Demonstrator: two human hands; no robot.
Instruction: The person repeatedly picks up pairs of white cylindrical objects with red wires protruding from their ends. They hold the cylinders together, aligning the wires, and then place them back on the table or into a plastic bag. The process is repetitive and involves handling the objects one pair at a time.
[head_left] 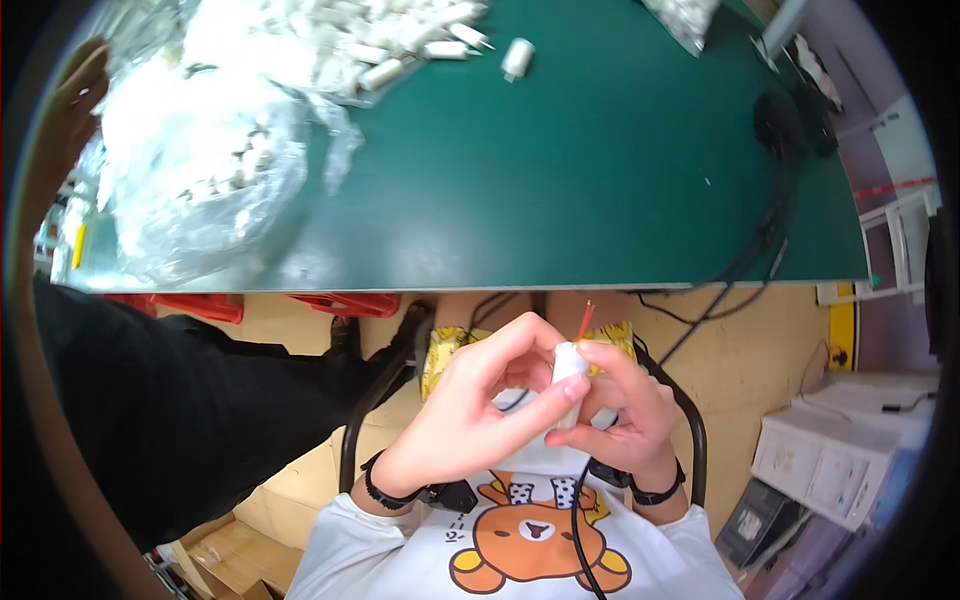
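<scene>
Above my lap, just short of the table edge, I hold a small white cylindrical part (568,365) upright. A thin red-orange wire (586,320) sticks up from its top. My left hand (480,400) is closed on the part from the left, its thumb across the near side. My right hand (630,405) grips it from the right, with a fingertip by the top end where the wire comes out. Fingers hide much of the part's lower body.
Ahead is a green table (500,190). It bears a pile of white cylindrical parts (400,40), one loose white part (517,60), a clear plastic bag (210,200) and black cables (770,220). Another person's black-clothed leg (200,400) is close on my left; white boxes (830,450) stand right.
</scene>
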